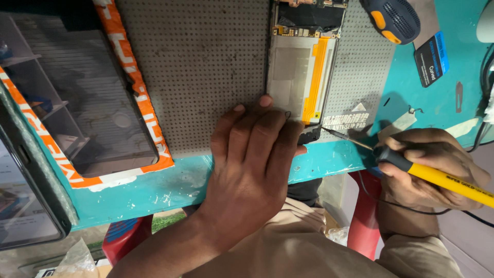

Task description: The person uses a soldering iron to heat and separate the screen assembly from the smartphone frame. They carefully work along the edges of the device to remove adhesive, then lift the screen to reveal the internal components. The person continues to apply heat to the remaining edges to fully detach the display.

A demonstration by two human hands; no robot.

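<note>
An opened phone (301, 67) lies face down on a grey dotted mat (206, 72), its back cover off, so that a bare metal plate, a yellow-orange ribbon cable along its right side and a dark circuit board at the far end all show. The near end of the phone sits at the front edge of the mat, close to the edge of the teal workbench (154, 190). The left hand (252, 159) lies flat with its fingers spread over the mat and its fingertips pressing on the near corner of the phone, pinning it down rather than gripping it. The right hand (429, 167) is closed around the yellow handle of a soldering iron (411, 167), held like a pen, and the thin metal tip points left and reaches the lower right corner of the phone, just beside the end of the ribbon cable. A black cord runs from under that hand towards the person's lap. To the left of the mat stands a clear plastic parts box (77, 98) with an orange and white border around it. At the far right, beyond the phone, lies a tool with a dark blue and orange grip (391, 18), and near it a blue card (432, 59) rests on the workbench.
</note>
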